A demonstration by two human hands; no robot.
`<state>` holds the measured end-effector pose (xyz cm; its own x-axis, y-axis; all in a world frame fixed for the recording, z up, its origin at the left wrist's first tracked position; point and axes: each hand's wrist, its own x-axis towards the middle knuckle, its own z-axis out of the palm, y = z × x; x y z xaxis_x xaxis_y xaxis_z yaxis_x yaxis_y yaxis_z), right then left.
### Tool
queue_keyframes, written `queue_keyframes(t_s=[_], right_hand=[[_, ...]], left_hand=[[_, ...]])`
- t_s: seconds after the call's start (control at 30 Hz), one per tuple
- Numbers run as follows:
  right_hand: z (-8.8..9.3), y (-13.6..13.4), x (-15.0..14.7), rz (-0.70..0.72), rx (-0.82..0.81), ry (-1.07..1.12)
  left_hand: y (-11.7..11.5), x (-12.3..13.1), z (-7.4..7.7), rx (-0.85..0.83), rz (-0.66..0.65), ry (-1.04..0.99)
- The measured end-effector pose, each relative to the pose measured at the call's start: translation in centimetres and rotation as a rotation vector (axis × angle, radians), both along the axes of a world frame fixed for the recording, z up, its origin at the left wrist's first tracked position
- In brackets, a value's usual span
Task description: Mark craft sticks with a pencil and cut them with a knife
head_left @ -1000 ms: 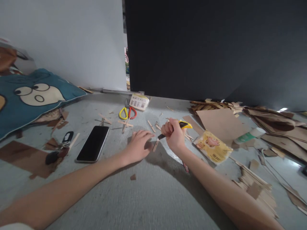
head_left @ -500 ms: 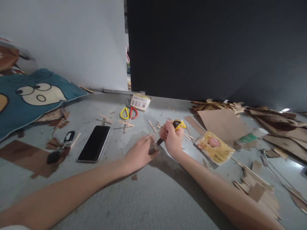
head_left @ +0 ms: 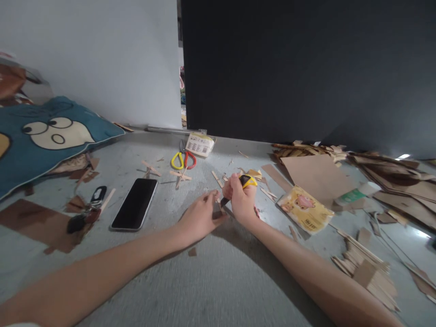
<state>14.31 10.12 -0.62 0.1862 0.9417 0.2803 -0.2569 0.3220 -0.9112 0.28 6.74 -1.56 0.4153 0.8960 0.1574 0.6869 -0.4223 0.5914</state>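
Note:
My right hand (head_left: 241, 200) is wrapped round a yellow and black utility knife (head_left: 248, 180), its dark tip pointing down and left. Between the fingertips and thumb of my left hand (head_left: 200, 213) is a small wooden stick piece (head_left: 220, 202), pinched against the grey table (head_left: 163, 281). The knife's tip is at or very near this piece; exact contact is too small to tell. Scissors (head_left: 184, 160) with one yellow and one red handle lie beyond my hands. Crossed wooden sticks (head_left: 180, 176) lie just in front of the scissors.
A black phone (head_left: 135, 204), keys (head_left: 85, 213) and a blue pillow (head_left: 61, 127) are at the left. On the right lie a yellow packet (head_left: 305, 210), cardboard (head_left: 316, 177), a glue tube (head_left: 357, 194) and piled wooden sticks (head_left: 368, 268). A dark panel (head_left: 306, 68) stands behind.
My right hand has shifted slightly left and down with the knife, bringing its tip closer to the stick piece. My left hand stays nearly in place, still pinching.

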Motion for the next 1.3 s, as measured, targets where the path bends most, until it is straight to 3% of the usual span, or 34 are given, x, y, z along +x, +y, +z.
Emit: queue_keyframes(t_s=[0.63, 0.83, 1.03, 1.13, 1.23, 1.3], right_hand=[[-0.4, -0.4, -0.3, 0.031, 0.019, -0.066], [-0.9, -1.1, -0.1, 0.076, 0.107, -0.092], [0.6, -0.7, 0.4, 0.135, 0.179, 0.06], [0.5, -0.4, 0.4, 0.154, 0.148, 0.082], [0.0, -0.5, 0.3, 0.171, 0.107, 0.057], [-0.1, -0.7, 0.3, 0.171, 0.116, 0.049]], left_hand=[[0.1, 0.1, 0.0, 0.016, -0.03, -0.01], [0.2, -0.2, -0.2, 0.01, -0.08, -0.161], [0.7, -0.7, -0.4, 0.001, 0.106, -0.36], [1.1, -0.7, -0.8, -0.002, 0.169, -0.383], [1.3, -0.7, -1.1, 0.023, 0.188, -0.351], [1.3, -0.8, -1.2, 0.081, 0.132, -0.282]])
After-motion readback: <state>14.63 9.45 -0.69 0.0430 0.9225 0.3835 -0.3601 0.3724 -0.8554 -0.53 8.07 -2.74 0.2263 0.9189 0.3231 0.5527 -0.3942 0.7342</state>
